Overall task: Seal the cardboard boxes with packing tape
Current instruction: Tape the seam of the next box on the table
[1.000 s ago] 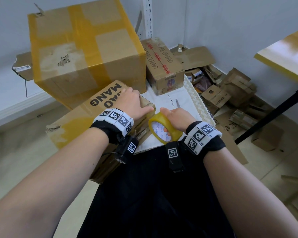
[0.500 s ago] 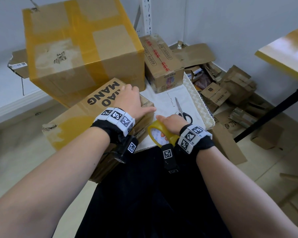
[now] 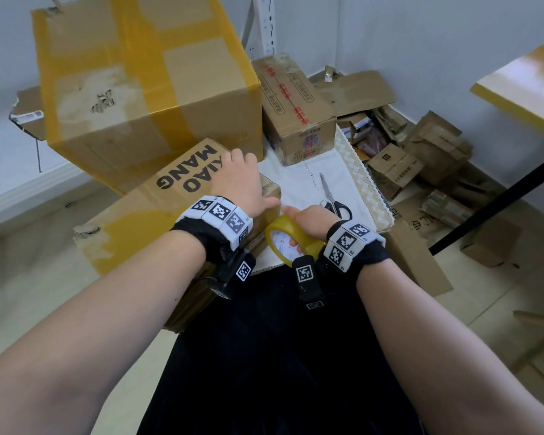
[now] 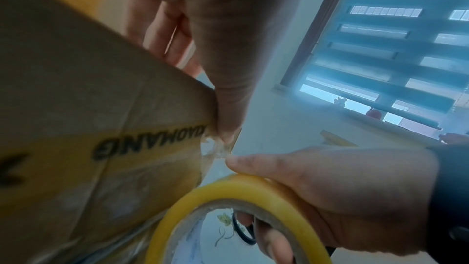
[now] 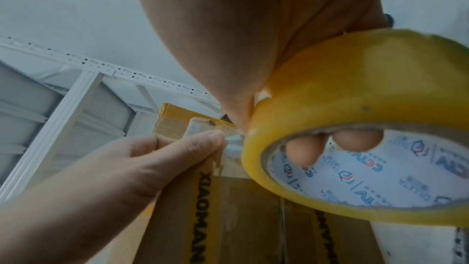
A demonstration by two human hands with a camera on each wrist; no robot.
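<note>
Printed box (image 3: 157, 221), centre-left of frame, pressed flat under the spread left hand (image 3: 239, 186); tape roll (image 3: 291, 243) gripped by the right hand (image 3: 311, 219) at its corner; tape best drawn taut, smoothed along the seam.

Left hand (image 3: 242, 183): palm down, fingers extended flat on box (image 3: 157, 221), thumb at its corner.
Right hand (image 3: 311, 219): fingers curled through tape roll (image 3: 291, 243), thumb on rim.
Forearms: both bare, reaching forward, wrists banded.
</note>
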